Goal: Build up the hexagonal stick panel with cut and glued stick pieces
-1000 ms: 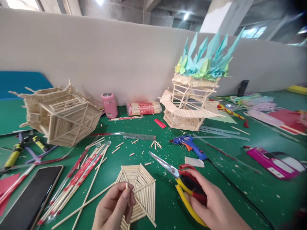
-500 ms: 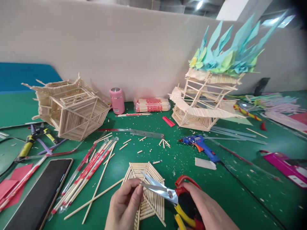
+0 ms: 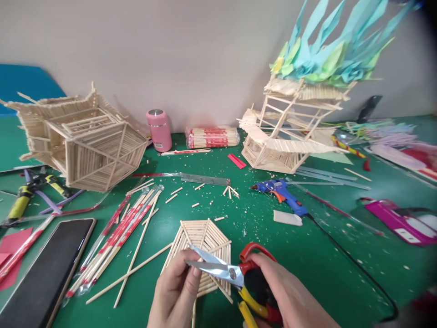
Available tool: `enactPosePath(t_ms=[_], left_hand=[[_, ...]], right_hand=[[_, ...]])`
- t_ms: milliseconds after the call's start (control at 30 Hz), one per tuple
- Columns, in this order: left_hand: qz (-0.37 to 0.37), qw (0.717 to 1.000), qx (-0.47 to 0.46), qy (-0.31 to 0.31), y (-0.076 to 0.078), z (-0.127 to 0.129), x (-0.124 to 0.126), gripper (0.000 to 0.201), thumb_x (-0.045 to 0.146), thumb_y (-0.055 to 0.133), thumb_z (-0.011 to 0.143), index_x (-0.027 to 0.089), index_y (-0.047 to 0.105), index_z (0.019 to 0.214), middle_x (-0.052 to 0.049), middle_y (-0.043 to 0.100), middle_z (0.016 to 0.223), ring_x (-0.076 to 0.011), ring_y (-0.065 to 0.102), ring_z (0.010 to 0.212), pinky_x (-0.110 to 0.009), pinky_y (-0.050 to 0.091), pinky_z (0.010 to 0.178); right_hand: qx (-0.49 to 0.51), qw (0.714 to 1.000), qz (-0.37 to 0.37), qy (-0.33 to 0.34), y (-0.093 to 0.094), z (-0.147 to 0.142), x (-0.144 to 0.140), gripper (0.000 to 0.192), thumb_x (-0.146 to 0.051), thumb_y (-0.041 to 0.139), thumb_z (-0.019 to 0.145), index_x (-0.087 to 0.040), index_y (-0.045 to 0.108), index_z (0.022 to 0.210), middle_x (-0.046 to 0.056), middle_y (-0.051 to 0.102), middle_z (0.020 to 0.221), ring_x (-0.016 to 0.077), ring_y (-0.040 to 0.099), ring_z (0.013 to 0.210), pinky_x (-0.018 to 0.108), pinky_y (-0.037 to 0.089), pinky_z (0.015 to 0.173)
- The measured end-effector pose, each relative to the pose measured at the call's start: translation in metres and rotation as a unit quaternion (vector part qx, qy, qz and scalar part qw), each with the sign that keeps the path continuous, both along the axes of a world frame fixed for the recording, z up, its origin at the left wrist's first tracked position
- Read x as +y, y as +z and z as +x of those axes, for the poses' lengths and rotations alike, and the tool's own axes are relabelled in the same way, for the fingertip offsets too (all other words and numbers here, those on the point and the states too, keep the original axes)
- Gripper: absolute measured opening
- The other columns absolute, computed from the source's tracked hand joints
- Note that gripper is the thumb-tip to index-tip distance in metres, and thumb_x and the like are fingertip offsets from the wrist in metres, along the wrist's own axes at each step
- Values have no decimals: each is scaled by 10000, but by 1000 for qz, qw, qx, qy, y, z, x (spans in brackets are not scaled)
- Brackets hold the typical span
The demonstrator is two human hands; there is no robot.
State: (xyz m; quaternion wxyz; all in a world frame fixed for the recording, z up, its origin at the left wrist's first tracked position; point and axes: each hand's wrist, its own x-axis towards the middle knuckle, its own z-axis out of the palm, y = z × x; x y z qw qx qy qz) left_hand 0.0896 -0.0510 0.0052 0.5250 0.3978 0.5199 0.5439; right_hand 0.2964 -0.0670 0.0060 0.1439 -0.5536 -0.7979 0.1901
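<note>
My left hand [image 3: 179,284] is closed in a pinch on a thin wooden stick [image 3: 194,314], whose lower end runs down below the fingers. My right hand [image 3: 285,289] grips scissors [image 3: 235,273] with red, black and yellow handles. The parted blades reach to my left fingertips, around the stick's upper end. Beneath both hands lies a flat web-like panel of wooden sticks [image 3: 218,237] on the green table; my left hand and the scissors hide part of it. Two loose long sticks [image 3: 139,269] cross just left of the panel.
Two stick-built models stand behind: a house-like one [image 3: 105,155] at left, another with blue paper leaves [image 3: 290,146] at right. A blue glue gun [image 3: 282,193] trails a cord. Also around are a pink flask [image 3: 159,132], a phone [image 3: 51,273], packed sticks [image 3: 119,246] and pliers [image 3: 20,200].
The scissors have moved left, so their blades now overlap my left fingertips. The camera has tilted down and shifted, and my left hand keeps its pinch.
</note>
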Motion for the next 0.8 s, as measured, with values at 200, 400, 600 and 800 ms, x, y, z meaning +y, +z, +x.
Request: enactPosePath(t_ms=[200, 400, 600, 800], left_hand=[[4, 1000, -2, 8, 2, 1, -1, 195, 411, 636, 746, 217, 649, 751, -3, 592, 709, -138, 532, 668, -196, 423, 610], [53, 995, 74, -45, -5, -10, 0, 136, 323, 564, 815, 214, 644, 800, -15, 590, 722, -137, 528, 667, -187, 430, 593], [74, 991, 101, -56, -7, -13, -1, 98, 264, 527, 840, 230, 619, 834, -1, 592, 711, -134, 532, 670, -185, 430, 601], [69, 992, 88, -56, -6, -12, -1, 99, 266, 533, 834, 212, 616, 831, -16, 603, 728, -138, 542, 646, -200, 444, 582]], right_hand=[[33, 999, -1, -15, 14, -6, 2, 574, -233, 616, 661, -168, 491, 1217, 120, 650, 1111, 309, 637, 959, 337, 573, 738], [31, 999, 3, 16, 15, -9, 3, 560, -312, 598, 711, -93, 444, 1203, 176, 654, 1044, 296, 646, 921, 350, 576, 711], [31, 999, -30, 24, 18, -12, 6, 433, -268, 588, 677, -115, 489, 1070, 169, 655, 963, 291, 645, 868, 378, 571, 698], [36, 998, -44, 19, 22, -16, 7, 323, -276, 580, 675, -151, 533, 970, 131, 654, 875, 273, 642, 794, 383, 566, 652]])
